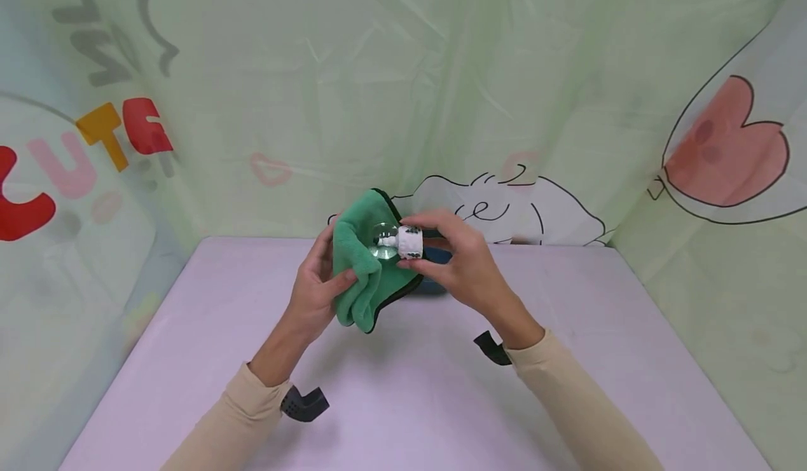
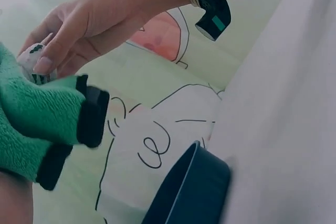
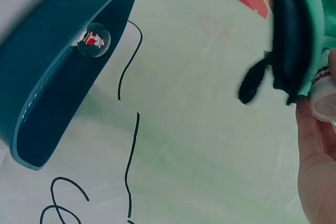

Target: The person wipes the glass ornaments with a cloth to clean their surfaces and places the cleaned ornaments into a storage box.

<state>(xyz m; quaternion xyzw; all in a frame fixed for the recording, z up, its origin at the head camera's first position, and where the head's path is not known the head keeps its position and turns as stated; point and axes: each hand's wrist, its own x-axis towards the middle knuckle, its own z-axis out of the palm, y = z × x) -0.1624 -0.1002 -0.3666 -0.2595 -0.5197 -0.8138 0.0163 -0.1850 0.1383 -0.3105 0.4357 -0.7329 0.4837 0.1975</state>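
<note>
My left hand point(image 1: 315, 285) holds a green cloth point(image 1: 353, 247) with black edging, its thumb over the near fold. A small snow globe point(image 1: 410, 242) has its clear ball against the cloth. By the white, dark-patterned base, my right hand point(image 1: 466, 264) pinches the globe between thumb and fingers. In the left wrist view, folds of the cloth point(image 2: 42, 103) hide the ball, while part of the white base point(image 2: 31, 59) shows under the right fingers. The right wrist view catches the base's pale underside point(image 3: 325, 106) at its edge.
Behind the hands, a dark blue bin point(image 1: 435, 287) stands on the pale lilac table point(image 1: 403, 401), partly hidden by them. Inside the bin point(image 3: 47, 61) is another clear ball with a red and white figure point(image 3: 94, 40). Printed curtains point(image 1: 378, 92) enclose the table's back and sides.
</note>
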